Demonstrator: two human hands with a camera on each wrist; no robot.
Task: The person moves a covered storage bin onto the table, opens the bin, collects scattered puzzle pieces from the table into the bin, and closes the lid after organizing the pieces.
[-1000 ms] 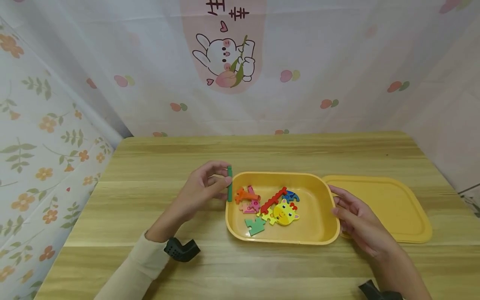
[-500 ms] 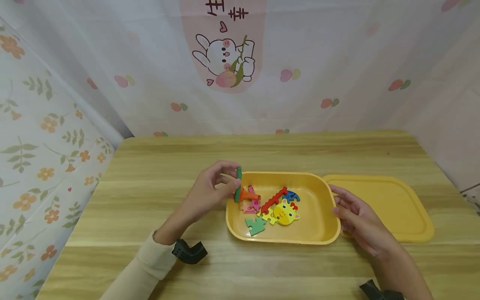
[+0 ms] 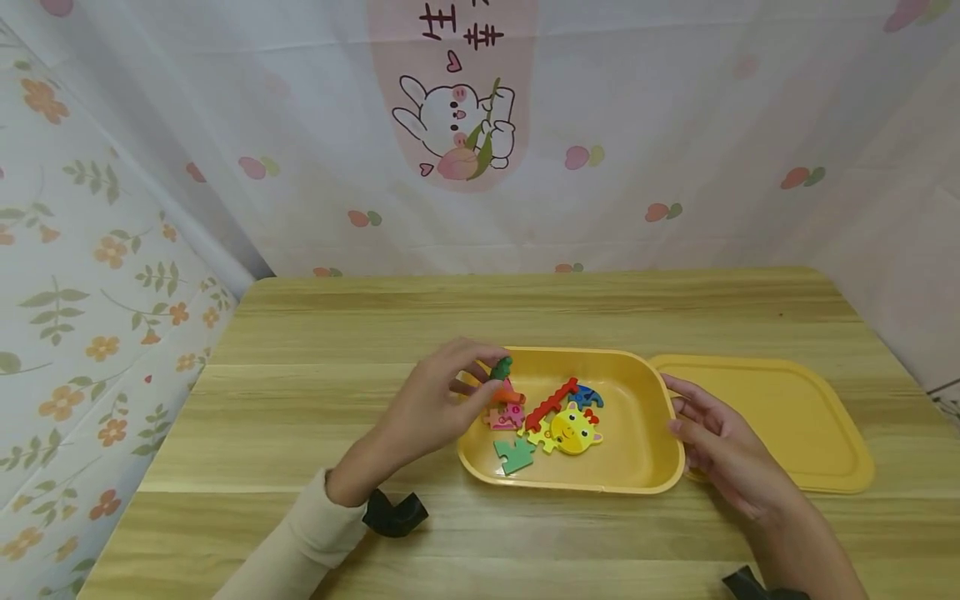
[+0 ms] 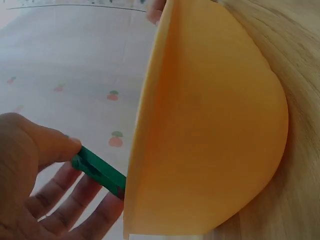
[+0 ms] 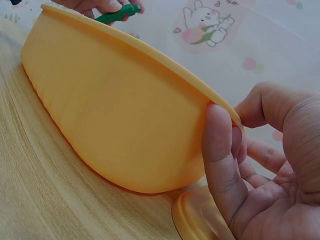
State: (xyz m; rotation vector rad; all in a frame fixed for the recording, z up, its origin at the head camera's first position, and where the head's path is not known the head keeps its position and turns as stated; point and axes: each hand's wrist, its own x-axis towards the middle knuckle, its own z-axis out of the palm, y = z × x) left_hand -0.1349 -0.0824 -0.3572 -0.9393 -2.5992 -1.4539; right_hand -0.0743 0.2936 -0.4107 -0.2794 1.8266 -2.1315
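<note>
My left hand (image 3: 438, 404) pinches a slim dark green puzzle piece (image 3: 501, 368) between thumb and fingers, over the left end of a yellow plastic box (image 3: 637, 450). In the left wrist view the far end of this green piece (image 4: 100, 172) passes behind the box's rim. At the opposite end, my right hand (image 3: 723, 446) grips the box rim, thumb inside and fingers outside. Inside the box lie a yellow giraffe-head piece (image 3: 576, 432), a red toothed strip (image 3: 552, 403), a blue piece (image 3: 586, 397), pink pieces (image 3: 505, 416), an orange piece (image 3: 510, 397) partly covered by my thumb, and a light green piece (image 3: 514, 455).
A flat yellow lid (image 3: 780, 421) lies on the wooden table (image 3: 315, 333) to the right, partly behind my right hand and the box. White cloth (image 3: 615, 92) with a rabbit print hangs along the table's back edge, and flowered cloth (image 3: 82, 333) hangs at the left.
My left hand has moved right, carrying the green puzzle piece from the box's left rim to over the inside, and the piece has tilted. The right hand stays at the rim.
</note>
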